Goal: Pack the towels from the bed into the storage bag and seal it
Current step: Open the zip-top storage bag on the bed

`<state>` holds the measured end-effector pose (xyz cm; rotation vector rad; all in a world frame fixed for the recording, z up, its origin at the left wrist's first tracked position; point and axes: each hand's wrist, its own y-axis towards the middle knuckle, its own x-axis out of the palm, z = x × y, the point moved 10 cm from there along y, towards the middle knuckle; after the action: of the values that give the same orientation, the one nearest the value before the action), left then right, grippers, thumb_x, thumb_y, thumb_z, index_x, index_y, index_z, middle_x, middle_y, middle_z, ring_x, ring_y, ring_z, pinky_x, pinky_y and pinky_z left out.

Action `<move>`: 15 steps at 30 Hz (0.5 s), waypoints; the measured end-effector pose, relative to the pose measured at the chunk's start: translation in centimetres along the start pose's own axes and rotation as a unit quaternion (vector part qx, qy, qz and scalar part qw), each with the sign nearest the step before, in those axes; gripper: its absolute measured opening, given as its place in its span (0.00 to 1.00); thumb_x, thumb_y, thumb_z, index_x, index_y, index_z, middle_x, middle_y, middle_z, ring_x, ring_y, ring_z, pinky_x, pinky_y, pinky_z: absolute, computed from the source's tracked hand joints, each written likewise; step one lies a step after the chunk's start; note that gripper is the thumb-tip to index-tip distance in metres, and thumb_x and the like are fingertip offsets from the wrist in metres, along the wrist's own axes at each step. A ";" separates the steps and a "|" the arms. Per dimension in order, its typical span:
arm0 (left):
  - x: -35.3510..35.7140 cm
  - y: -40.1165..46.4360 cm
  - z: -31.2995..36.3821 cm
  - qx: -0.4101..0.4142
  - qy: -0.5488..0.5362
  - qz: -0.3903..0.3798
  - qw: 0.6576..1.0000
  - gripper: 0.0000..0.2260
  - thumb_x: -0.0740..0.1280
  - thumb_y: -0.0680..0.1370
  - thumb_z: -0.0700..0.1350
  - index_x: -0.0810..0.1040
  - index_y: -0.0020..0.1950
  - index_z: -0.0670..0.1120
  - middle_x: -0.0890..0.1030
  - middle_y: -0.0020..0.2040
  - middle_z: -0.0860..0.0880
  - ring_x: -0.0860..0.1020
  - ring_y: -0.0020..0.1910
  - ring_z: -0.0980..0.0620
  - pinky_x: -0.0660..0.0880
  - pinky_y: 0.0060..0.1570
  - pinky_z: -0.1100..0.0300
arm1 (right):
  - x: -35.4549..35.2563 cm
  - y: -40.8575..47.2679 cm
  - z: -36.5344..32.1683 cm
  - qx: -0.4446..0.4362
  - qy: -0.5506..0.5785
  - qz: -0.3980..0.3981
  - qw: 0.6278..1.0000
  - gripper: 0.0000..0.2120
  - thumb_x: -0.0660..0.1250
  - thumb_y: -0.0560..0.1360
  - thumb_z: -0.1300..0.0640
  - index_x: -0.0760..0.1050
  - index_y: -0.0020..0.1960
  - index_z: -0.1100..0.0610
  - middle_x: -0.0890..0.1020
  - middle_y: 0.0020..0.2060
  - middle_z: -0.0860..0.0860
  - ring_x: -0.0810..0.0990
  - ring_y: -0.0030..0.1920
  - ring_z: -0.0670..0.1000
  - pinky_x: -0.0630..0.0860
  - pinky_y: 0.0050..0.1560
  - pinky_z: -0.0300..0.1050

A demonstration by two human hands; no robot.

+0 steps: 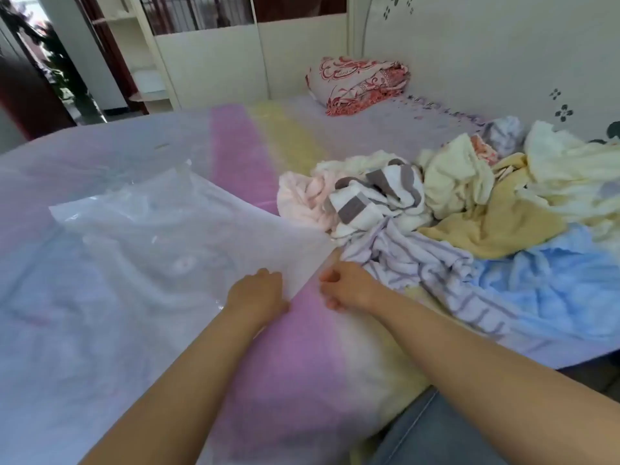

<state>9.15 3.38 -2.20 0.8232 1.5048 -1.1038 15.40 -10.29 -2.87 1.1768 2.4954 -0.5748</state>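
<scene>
Head view shows your left hand [256,292] and right hand [347,288], fingers curled, pinching the storage bag [167,236] edge, probably to open it beside the towels [436,209].

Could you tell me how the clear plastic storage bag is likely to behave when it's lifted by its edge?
The storage bag will probably sag and fold, since it lies crumpled and flat on the bed. It looks thin and see-through, so likely light. Its glossy film may slip, though both the left hand and right hand meet at its edge.
</scene>
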 end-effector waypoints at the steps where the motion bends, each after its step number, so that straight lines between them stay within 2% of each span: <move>1: -0.3 -0.4 0.1 -0.003 0.008 0.023 1.000 0.18 0.65 0.79 0.53 0.74 0.65 0.46 0.76 0.62 0.44 0.77 0.59 0.41 0.70 0.48 0.55 | 0.8 -0.3 0.6 0.013 0.014 -0.009 1.000 0.05 0.61 0.75 0.66 0.75 0.47 0.61 0.76 0.34 0.55 0.78 0.28 0.49 0.74 0.27 0.40; 3: -0.8 -1.1 -0.1 -0.026 -0.001 0.067 0.997 0.10 0.61 0.80 0.45 0.79 0.56 0.44 0.80 0.56 0.43 0.79 0.55 0.41 0.69 0.44 0.57 | 1.7 -0.9 1.0 0.032 0.038 -0.012 0.999 0.08 0.60 0.75 0.66 0.74 0.39 0.59 0.77 0.35 0.57 0.78 0.28 0.49 0.75 0.28 0.41; 4: -1.0 -1.6 -0.2 -0.038 -0.009 0.081 0.996 0.09 0.60 0.79 0.42 0.80 0.52 0.43 0.81 0.53 0.43 0.80 0.52 0.40 0.69 0.42 0.57 | 2.1 -1.1 1.2 0.039 0.056 -0.012 0.998 0.09 0.59 0.76 0.66 0.73 0.38 0.59 0.79 0.36 0.58 0.78 0.27 0.49 0.76 0.28 0.39; 6: -1.6 -2.5 -0.1 -0.042 -0.055 0.110 0.992 0.09 0.61 0.78 0.41 0.80 0.43 0.45 0.81 0.44 0.45 0.79 0.45 0.41 0.68 0.39 0.58 | 3.1 -1.6 1.3 0.069 0.139 -0.034 0.987 0.06 0.60 0.78 0.63 0.75 0.46 0.62 0.80 0.42 0.61 0.79 0.26 0.47 0.77 0.26 0.37; 8: -1.9 -3.3 -0.1 -0.040 -0.124 0.135 0.982 0.12 0.64 0.77 0.44 0.75 0.33 0.47 0.76 0.33 0.48 0.75 0.37 0.43 0.66 0.34 0.59 | 4.2 -1.9 1.2 0.091 0.219 -0.060 0.970 0.12 0.62 0.79 0.58 0.74 0.56 0.66 0.81 0.48 0.65 0.81 0.31 0.49 0.79 0.29 0.38; 9: -1.8 -3.6 0.1 -0.035 -0.160 0.140 0.977 0.13 0.65 0.76 0.45 0.75 0.31 0.47 0.75 0.31 0.49 0.75 0.36 0.45 0.65 0.32 0.58 | 4.7 -2.0 1.2 0.097 0.244 -0.069 0.963 0.14 0.62 0.79 0.56 0.75 0.57 0.67 0.81 0.49 0.64 0.82 0.34 0.51 0.81 0.33 0.39; 10: -1.5 -4.0 0.4 -0.028 -0.195 0.139 0.971 0.12 0.67 0.76 0.47 0.78 0.33 0.48 0.78 0.32 0.49 0.76 0.36 0.46 0.66 0.31 0.59 | 5.0 -2.1 1.2 0.099 0.261 -0.070 0.958 0.15 0.63 0.79 0.56 0.76 0.56 0.67 0.82 0.47 0.63 0.82 0.37 0.52 0.81 0.36 0.39; 12: -0.7 -4.4 0.7 -0.021 -0.248 0.131 0.960 0.06 0.70 0.76 0.48 0.84 0.41 0.51 0.84 0.40 0.51 0.80 0.42 0.49 0.71 0.37 0.60 | 5.2 -2.0 1.4 0.098 0.293 -0.050 0.950 0.11 0.64 0.78 0.59 0.76 0.53 0.67 0.82 0.40 0.58 0.82 0.37 0.51 0.81 0.36 0.39; 15: 0.7 -4.5 -0.2 -0.027 -0.325 0.125 0.937 0.04 0.72 0.75 0.49 0.85 0.48 0.52 0.85 0.47 0.56 0.81 0.46 0.55 0.72 0.43 0.63 | 5.3 -2.1 2.1 0.107 0.352 -0.014 0.930 0.04 0.66 0.75 0.66 0.76 0.49 0.66 0.81 0.37 0.58 0.82 0.35 0.50 0.82 0.35 0.39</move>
<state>4.83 2.06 -1.85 0.5152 0.8462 -1.0039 10.80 -9.08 -6.62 1.6680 3.0979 -0.5019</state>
